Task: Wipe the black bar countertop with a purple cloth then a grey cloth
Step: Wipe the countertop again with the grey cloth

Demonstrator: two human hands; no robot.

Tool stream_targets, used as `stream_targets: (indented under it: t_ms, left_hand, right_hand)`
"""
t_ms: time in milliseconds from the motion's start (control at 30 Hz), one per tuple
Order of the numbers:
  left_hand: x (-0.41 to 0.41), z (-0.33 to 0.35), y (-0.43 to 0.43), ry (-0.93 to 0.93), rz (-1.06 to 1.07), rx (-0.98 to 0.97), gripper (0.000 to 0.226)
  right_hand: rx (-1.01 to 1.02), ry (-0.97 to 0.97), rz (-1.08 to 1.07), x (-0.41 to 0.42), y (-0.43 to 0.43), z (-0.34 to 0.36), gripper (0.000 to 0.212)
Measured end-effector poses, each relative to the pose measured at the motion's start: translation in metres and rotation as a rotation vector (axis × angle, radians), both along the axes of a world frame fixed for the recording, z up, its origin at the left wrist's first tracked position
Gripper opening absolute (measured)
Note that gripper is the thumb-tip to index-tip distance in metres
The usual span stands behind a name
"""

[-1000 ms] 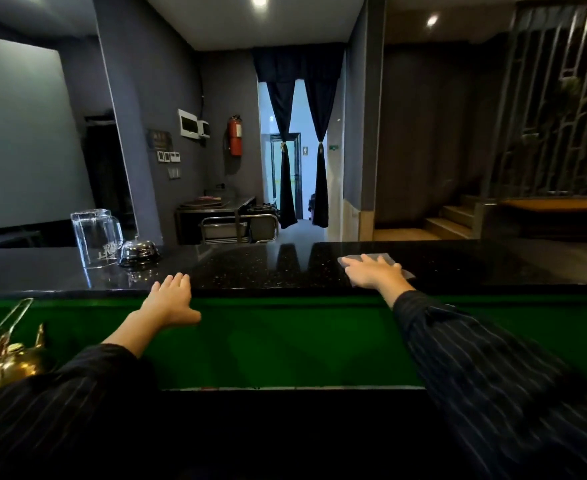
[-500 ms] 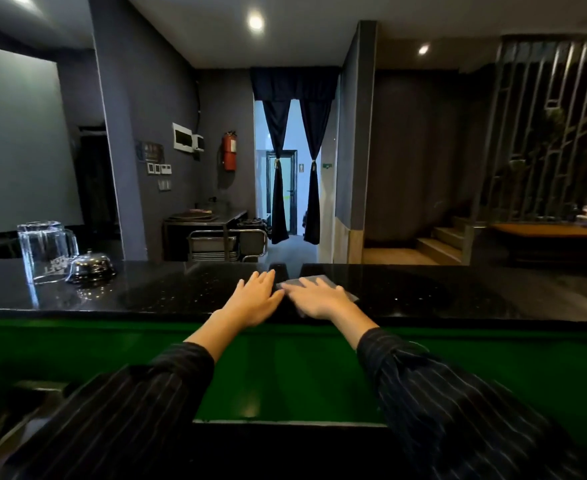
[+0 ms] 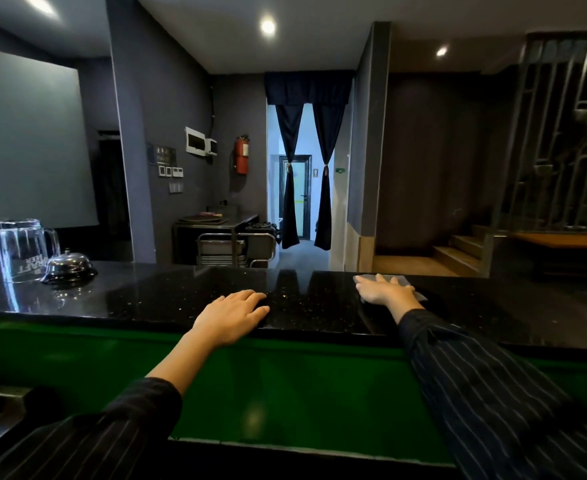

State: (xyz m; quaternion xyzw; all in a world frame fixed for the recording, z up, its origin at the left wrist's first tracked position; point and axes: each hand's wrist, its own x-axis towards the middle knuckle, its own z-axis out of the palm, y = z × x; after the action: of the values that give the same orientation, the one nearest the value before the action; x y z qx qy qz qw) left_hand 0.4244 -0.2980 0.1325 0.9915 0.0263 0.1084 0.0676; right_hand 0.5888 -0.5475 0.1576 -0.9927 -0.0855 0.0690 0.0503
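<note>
The black speckled bar countertop (image 3: 167, 299) runs across the view above a green front panel. My right hand (image 3: 383, 289) lies flat, palm down, pressing a grey cloth (image 3: 404, 280) onto the counter toward its far edge, right of centre. Only the cloth's edges show around the fingers. My left hand (image 3: 233, 315) rests flat on the counter's near edge at centre, fingers apart, holding nothing. No purple cloth is in view.
An upturned glass pitcher (image 3: 21, 249) and a chrome service bell (image 3: 68, 266) stand on the counter at far left. Beyond the counter are a steel trolley (image 3: 236, 249), a curtained doorway and wooden steps at right.
My right hand has slid the grey cloth to the right, away from my left hand, which stays near the centre of the counter's edge. The camera has turned slightly.
</note>
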Motion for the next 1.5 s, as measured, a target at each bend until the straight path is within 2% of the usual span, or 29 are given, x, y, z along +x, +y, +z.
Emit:
stream_targets:
  t_ms: [100, 200, 367, 500, 633, 733, 933, 1167, 1333, 1433, 1500]
  left_hand:
    - [0.001, 0.000, -0.001, -0.019, 0.015, 0.006, 0.048]
    - [0.001, 0.001, -0.001, -0.020, 0.032, 0.007, 0.047]
    - [0.003, 0.000, 0.000, -0.014, 0.088, -0.040, 0.047]
    - [0.004, 0.001, 0.000, 0.000, 0.117, -0.046, 0.047]
    - [0.006, -0.002, 0.002, -0.009, 0.127, -0.063, 0.048]
    - [0.006, -0.002, 0.003, -0.020, 0.134, -0.066, 0.049]
    - [0.001, -0.001, 0.000, -0.035, 0.144, -0.081, 0.047]
    - [-0.008, 0.000, -0.009, -0.054, 0.146, -0.058, 0.043]
    - [-0.021, 0.001, -0.021, -0.065, 0.157, -0.021, 0.046]
    - [-0.030, -0.001, -0.019, -0.052, 0.114, -0.018, 0.048]
    - [-0.034, -0.004, -0.009, -0.034, 0.083, -0.023, 0.049]
  right_hand:
    - [-0.012, -0.008, 0.033, 0.009, 0.036, 0.001, 0.062]
    - [-0.016, -0.013, 0.196, -0.008, 0.092, 0.002, 0.065]
    - [0.055, 0.043, 0.456, -0.062, 0.156, 0.010, 0.052]
    - [0.089, 0.058, 0.472, -0.058, 0.130, 0.018, 0.056]
    - [0.053, 0.046, 0.369, 0.002, 0.103, 0.007, 0.073]
    - [0.041, 0.055, 0.272, 0.036, 0.066, 0.001, 0.063]
    - [0.060, 0.015, 0.102, 0.013, -0.003, 0.003, 0.053]
    - [0.023, -0.043, -0.048, -0.038, -0.013, -0.006, 0.052]
    - [0.039, -0.037, 0.050, -0.076, -0.010, -0.007, 0.051]
    - [0.092, -0.011, 0.182, -0.085, -0.030, -0.002, 0.050]
    - [0.095, -0.011, 0.176, -0.086, -0.048, 0.002, 0.053]
